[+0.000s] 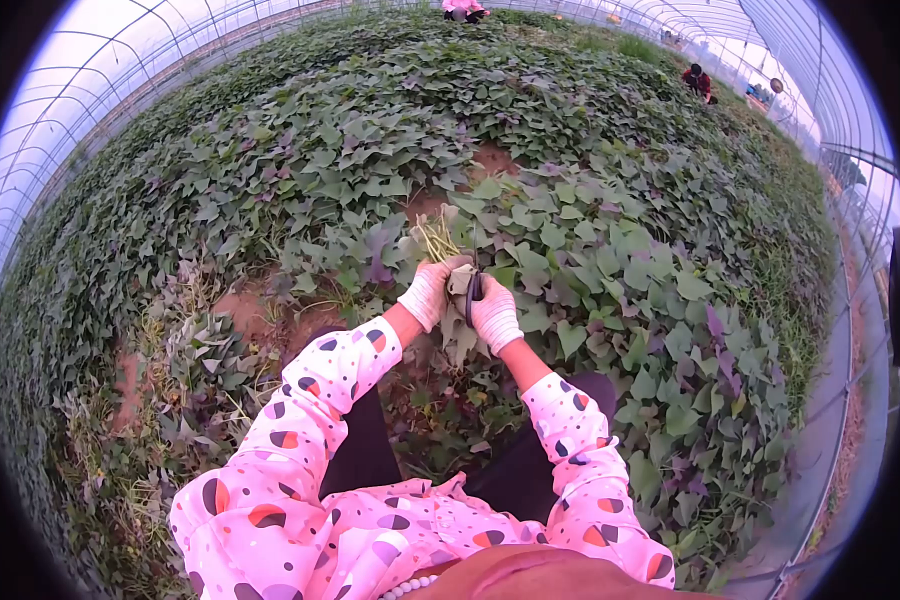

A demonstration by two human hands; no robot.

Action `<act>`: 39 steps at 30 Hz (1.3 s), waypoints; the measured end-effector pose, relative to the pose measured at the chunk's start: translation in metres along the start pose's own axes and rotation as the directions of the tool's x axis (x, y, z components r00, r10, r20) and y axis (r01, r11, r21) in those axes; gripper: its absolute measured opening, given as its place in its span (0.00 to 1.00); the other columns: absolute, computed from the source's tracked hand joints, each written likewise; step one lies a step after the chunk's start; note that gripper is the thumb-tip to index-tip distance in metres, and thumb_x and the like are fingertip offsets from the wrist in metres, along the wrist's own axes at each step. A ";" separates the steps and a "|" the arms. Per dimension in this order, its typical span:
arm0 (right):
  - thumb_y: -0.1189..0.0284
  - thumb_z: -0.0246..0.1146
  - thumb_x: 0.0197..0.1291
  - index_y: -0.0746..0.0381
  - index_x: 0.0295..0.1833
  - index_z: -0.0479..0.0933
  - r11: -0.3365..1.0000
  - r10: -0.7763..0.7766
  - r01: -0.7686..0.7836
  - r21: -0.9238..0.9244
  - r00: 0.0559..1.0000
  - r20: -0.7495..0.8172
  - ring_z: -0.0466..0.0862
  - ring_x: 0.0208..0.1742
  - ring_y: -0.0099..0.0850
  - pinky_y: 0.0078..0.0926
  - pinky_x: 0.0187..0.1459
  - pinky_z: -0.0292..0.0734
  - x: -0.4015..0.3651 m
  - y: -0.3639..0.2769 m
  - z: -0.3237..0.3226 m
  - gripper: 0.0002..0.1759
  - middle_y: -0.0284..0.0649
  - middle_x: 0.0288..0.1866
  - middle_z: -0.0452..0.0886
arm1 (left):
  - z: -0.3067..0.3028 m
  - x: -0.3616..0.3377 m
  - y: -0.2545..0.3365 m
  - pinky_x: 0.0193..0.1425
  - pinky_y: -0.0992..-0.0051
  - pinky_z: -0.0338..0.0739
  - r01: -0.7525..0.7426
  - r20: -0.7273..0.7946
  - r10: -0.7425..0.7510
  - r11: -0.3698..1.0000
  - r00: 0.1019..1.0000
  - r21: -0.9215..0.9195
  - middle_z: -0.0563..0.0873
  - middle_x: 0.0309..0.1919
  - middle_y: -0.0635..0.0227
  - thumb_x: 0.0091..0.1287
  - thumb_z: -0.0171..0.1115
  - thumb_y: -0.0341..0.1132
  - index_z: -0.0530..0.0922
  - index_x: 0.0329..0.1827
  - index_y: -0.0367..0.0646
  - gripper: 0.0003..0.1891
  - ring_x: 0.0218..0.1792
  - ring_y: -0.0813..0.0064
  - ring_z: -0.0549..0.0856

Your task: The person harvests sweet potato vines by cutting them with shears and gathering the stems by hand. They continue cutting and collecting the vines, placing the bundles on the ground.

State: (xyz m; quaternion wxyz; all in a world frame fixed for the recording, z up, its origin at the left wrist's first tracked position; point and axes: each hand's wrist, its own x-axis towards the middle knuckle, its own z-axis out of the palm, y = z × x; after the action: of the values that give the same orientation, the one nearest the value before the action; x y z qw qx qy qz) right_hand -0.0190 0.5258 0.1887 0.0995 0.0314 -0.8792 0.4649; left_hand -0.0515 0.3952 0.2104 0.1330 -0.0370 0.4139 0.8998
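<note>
1. A long, arched greenhouse of pale translucent sheeting over thin ribs [100, 60] encloses the whole scene, curving down at left and right.
2. Inside it, a dense bed of green and purplish heart-shaped leaves [300, 160] fills the ground from near to far; the growth at near left is thinner and partly withered.
3. Pink sleeves with multicoloured spots [280, 440] reach from the near edge, the forearms angled inward so the wrists converge near the centre, above dark trousers [360, 455].
4. Reddish-brown bare soil [240, 312] shows left of the hands.
5. Far off, one person in pink [462, 8] is near the centre, another in dark red [697, 80] at right.
6. The left hand [430, 292], in a whitish knitted glove, closes around a bundle of pale leafy stems [435, 238], whose stems point away to the far side.
7. The similarly gloved right hand [494, 312], just beside it, curls around a dark looped-handled tool [473, 296], apparently scissors.
</note>
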 end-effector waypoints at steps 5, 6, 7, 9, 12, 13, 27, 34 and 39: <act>0.66 0.70 0.50 0.66 0.43 0.79 0.907 -0.045 0.001 0.421 0.995 0.093 0.81 0.33 0.26 0.26 0.42 0.77 -0.008 0.005 -0.004 0.18 0.41 0.33 0.85 | 0.003 -0.008 0.020 0.53 0.72 0.79 0.109 0.226 -0.167 0.963 0.960 0.248 0.85 0.48 0.63 0.63 0.67 0.37 0.78 0.54 0.36 0.19 0.46 0.75 0.84; 0.72 0.70 0.49 0.65 0.48 0.80 0.857 0.054 -0.134 0.498 0.984 0.171 0.81 0.36 0.20 0.23 0.44 0.77 -0.012 -0.005 -0.010 0.19 0.35 0.38 0.86 | 0.005 -0.008 0.017 0.56 0.71 0.78 0.116 0.224 -0.159 0.974 0.962 0.192 0.85 0.51 0.60 0.63 0.68 0.39 0.79 0.54 0.36 0.20 0.48 0.73 0.84; 0.72 0.70 0.49 0.65 0.48 0.80 0.855 0.048 -0.130 0.502 0.984 0.173 0.81 0.36 0.20 0.23 0.44 0.77 -0.008 -0.001 -0.007 0.19 0.35 0.38 0.86 | 0.003 -0.005 0.016 0.56 0.71 0.78 0.111 0.221 -0.154 0.975 0.963 0.195 0.85 0.51 0.60 0.63 0.68 0.39 0.79 0.54 0.36 0.20 0.48 0.73 0.84; 0.73 0.70 0.49 0.65 0.49 0.80 0.918 0.016 -0.091 0.387 0.981 0.193 0.80 0.39 0.20 0.22 0.45 0.77 -0.009 0.016 -0.002 0.19 0.34 0.39 0.85 | -0.001 -0.005 0.007 0.55 0.71 0.79 0.185 0.169 -0.245 0.934 0.955 0.307 0.85 0.49 0.60 0.63 0.67 0.38 0.80 0.51 0.35 0.18 0.47 0.72 0.85; 0.75 0.69 0.51 0.65 0.52 0.79 0.824 0.024 -0.127 0.552 0.982 0.190 0.79 0.41 0.19 0.21 0.47 0.75 -0.021 0.022 0.011 0.20 0.33 0.42 0.85 | 0.003 -0.010 0.006 0.53 0.70 0.81 0.181 0.090 -0.223 0.923 0.971 0.341 0.87 0.45 0.59 0.63 0.67 0.36 0.81 0.48 0.33 0.16 0.44 0.70 0.87; 0.76 0.68 0.51 0.65 0.53 0.79 0.780 0.040 -0.145 0.609 0.982 0.183 0.78 0.41 0.19 0.20 0.48 0.74 -0.023 0.019 0.013 0.21 0.33 0.42 0.84 | 0.007 -0.013 0.007 0.52 0.70 0.81 0.164 0.095 -0.207 0.926 0.974 0.340 0.87 0.43 0.59 0.62 0.67 0.35 0.81 0.47 0.32 0.15 0.43 0.69 0.87; 0.72 0.68 0.57 0.65 0.48 0.80 0.644 0.211 -0.179 0.744 0.976 0.052 0.78 0.31 0.21 0.20 0.34 0.75 -0.016 -0.003 -0.027 0.14 0.33 0.36 0.84 | 0.025 -0.027 0.032 0.39 0.70 0.81 -0.053 -0.144 0.116 0.924 0.983 0.379 0.87 0.36 0.63 0.59 0.71 0.31 0.79 0.47 0.37 0.15 0.33 0.70 0.86; 0.75 0.66 0.57 0.66 0.40 0.79 0.587 0.175 -0.026 0.809 0.980 -0.096 0.76 0.23 0.20 0.17 0.26 0.70 -0.015 -0.004 -0.067 0.08 0.35 0.28 0.82 | 0.018 -0.032 0.010 0.46 0.77 0.78 -0.331 0.289 0.174 0.650 0.941 0.685 0.86 0.37 0.71 0.58 0.72 0.30 0.83 0.43 0.39 0.12 0.37 0.81 0.83; 0.71 0.69 0.57 0.65 0.41 0.80 0.561 0.131 -0.060 0.826 0.991 -0.017 0.73 0.17 0.19 0.17 0.21 0.66 -0.024 -0.013 -0.092 0.10 0.36 0.25 0.83 | 0.029 -0.042 -0.001 0.47 0.77 0.79 -0.358 0.362 0.113 0.575 0.925 0.735 0.87 0.38 0.70 0.58 0.72 0.29 0.81 0.44 0.38 0.13 0.39 0.82 0.83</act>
State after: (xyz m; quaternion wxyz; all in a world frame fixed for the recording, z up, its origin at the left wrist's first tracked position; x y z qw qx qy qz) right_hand 0.0202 0.5931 0.2451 0.0817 0.0085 -0.5575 0.8261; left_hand -0.0092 0.4091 0.2366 0.0693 0.2067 0.7459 0.6293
